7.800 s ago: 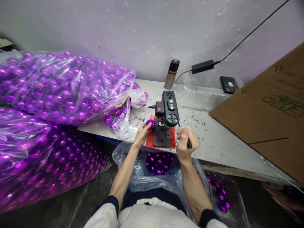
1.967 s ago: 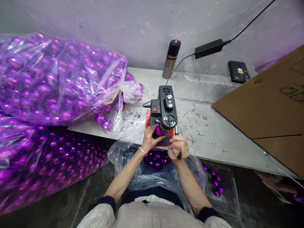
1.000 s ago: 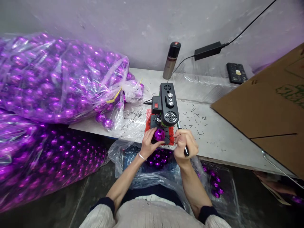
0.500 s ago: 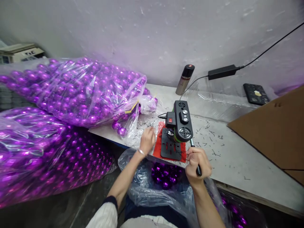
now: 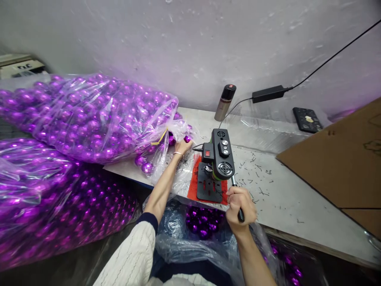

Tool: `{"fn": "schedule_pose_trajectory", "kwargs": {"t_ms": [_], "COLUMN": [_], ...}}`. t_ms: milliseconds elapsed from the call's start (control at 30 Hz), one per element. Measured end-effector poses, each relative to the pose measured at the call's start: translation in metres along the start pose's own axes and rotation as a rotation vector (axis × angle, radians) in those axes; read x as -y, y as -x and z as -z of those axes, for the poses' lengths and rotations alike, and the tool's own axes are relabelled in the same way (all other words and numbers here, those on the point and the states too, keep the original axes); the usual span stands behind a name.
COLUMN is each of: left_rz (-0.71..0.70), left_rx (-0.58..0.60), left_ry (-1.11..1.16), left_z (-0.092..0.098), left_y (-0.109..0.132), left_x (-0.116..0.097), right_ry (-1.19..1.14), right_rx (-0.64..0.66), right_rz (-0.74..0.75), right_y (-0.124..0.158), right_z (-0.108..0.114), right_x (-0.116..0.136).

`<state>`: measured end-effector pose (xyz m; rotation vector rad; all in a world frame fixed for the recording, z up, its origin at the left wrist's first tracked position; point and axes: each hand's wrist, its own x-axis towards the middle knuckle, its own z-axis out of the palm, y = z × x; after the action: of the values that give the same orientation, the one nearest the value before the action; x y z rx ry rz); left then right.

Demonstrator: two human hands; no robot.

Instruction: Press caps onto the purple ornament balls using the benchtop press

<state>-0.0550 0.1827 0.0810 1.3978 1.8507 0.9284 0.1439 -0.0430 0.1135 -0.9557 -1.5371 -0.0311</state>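
My left hand [image 5: 183, 147] is at the bag's tied mouth, fingers bent against a shiny purple ball [image 5: 187, 139]; its fingertips are partly hidden. My right hand [image 5: 241, 206] is wrapped round the black-gripped lever [image 5: 241, 215] of a small black machine [image 5: 224, 155] with round grilles, silver buttons and a red switch. Under the machine's head is a slotted black base plate [image 5: 209, 193], lying on a red cloth [image 5: 194, 186]. More purple balls [image 5: 146, 167] lie on the table left of my left hand.
Big clear bags of purple balls [image 5: 98, 119] fill the left side. Below the table edge, an open plastic bag holds purple balls [image 5: 205, 222]. A spray can [image 5: 224, 103], black adapter [image 5: 268, 94], phone [image 5: 307, 120] and cardboard [image 5: 336, 159] stand or lie beyond. Dark scraps litter the table [image 5: 285, 206].
My left hand has moved forward from beside the red cloth to the purple balls at the bag's mouth. My right hand keeps its hold on the lever. The view has shifted slightly.
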Motion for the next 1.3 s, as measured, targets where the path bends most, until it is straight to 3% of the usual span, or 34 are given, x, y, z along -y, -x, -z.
{"fn": "schedule_pose_trajectory", "kwargs": {"t_ms": [100,267,433,567,700,833,1000,1167,1300], "left_rz": [0.085,0.320,0.385,0.339,0.155,-0.073,-0.285,-0.444,-0.474], "left_rx": [0.031,0.164,0.164,0.171,0.175,0.177,0.132,0.116,0.113], "left_ry": [0.171,0.938,1.098,1.023,0.804,0.480,0.076,0.019,0.173], "left_z": [0.009,0.019,0.010,-0.005,-0.024,-0.035,-0.035,-0.040,-0.053], "left_y": [0.036,0.114,0.160,0.172,0.180,0.185,0.186,0.187,0.187], "left_x": [0.017,0.049,0.061,0.062,0.059,0.058,0.059,0.058,0.054], "right_ry": [-0.009,-0.025,-0.037,-0.041,-0.051,-0.052,-0.047,-0.041,-0.030], "right_rx": [0.001,-0.032,-0.038,-0.046,-0.034,-0.015,-0.004,-0.001,0.006], "right_rz": [-0.026,-0.035,-0.045,-0.087,-0.111,-0.092,-0.072,-0.070,-0.068], "right_y": [-0.001,-0.001,-0.007,-0.020,-0.032,-0.032,-0.027,-0.025,-0.024], "right_z": [0.000,-0.002,-0.003,-0.002,0.000,0.002,0.002,0.003,0.003], "right_x": [0.001,0.000,0.003,0.010,0.017,0.017,0.014,0.013,0.012]}}
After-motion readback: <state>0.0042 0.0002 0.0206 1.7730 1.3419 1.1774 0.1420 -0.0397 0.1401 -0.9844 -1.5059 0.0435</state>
